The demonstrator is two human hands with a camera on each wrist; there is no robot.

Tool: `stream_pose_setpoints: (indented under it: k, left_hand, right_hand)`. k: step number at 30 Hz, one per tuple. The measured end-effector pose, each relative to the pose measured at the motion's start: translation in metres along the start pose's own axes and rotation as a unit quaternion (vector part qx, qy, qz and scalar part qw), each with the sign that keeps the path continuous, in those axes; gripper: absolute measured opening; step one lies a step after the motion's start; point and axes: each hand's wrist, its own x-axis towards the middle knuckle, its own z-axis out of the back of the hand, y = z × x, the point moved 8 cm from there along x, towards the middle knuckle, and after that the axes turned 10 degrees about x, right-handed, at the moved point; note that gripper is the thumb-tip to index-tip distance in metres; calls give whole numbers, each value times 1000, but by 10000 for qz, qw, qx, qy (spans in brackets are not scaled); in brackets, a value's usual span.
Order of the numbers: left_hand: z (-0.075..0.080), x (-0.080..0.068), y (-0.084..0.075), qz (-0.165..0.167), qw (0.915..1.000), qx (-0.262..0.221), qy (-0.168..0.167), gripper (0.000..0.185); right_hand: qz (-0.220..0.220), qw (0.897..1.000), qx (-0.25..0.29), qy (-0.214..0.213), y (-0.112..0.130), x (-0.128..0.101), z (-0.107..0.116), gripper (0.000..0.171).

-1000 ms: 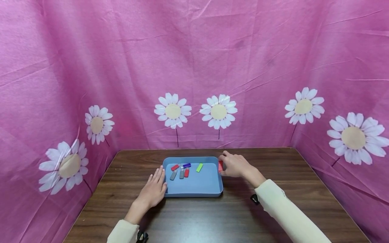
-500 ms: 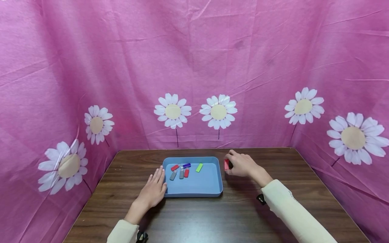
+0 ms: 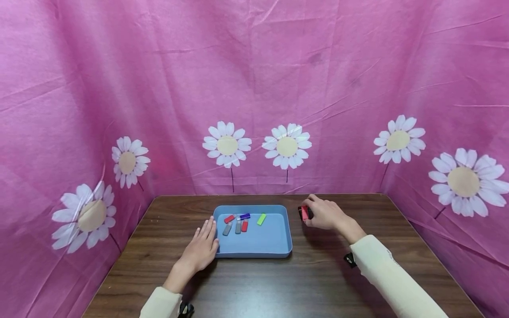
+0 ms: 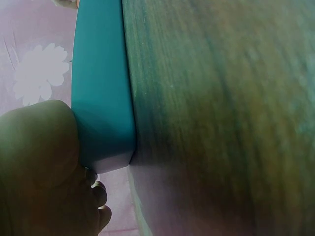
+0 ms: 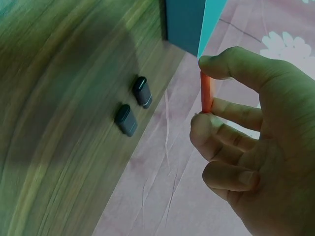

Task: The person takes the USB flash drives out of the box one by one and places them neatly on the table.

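Near the tabletop's far edge, the right hand (image 3: 325,213) pinches a small red piece (image 5: 206,91) on edge, right of the blue tray (image 3: 274,247).
Such a light pinch could let it slip onto two dark caps (image 5: 134,105) beneath. The left hand (image 3: 202,248) rests flat, fingers straight, against the tray, which holds six small coloured pieces (image 3: 241,222).

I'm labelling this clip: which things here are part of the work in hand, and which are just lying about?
In the work:
- red piece, pinched by the right hand
- blue tray, left hand resting flat against its side
- two dark pieces on the table

Lying about:
- pink daisy cloth
- wooden table
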Motion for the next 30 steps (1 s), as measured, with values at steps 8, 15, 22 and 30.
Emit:
stream_pose_setpoints:
  k: [8,15,22,30]
  left_hand:
    - [10,-1,-7,76,9999,-97,118,62]
    - [13,-2,-9,183,9991,81,362,61]
    - [10,-2,-8,212,9989,34,419,61]
    - [11,-1,-8,245,9987,29,442,61]
  right_hand:
    - [-36,9998,-49,-163,-18,-5,4,54]
    - [-161,9997,3,-208,-34,-8,6,55]
    - [-352,9992,38,-170,-47,-11,9,55]
    - [-448,9988,92,-159,-61,-10,9,56]
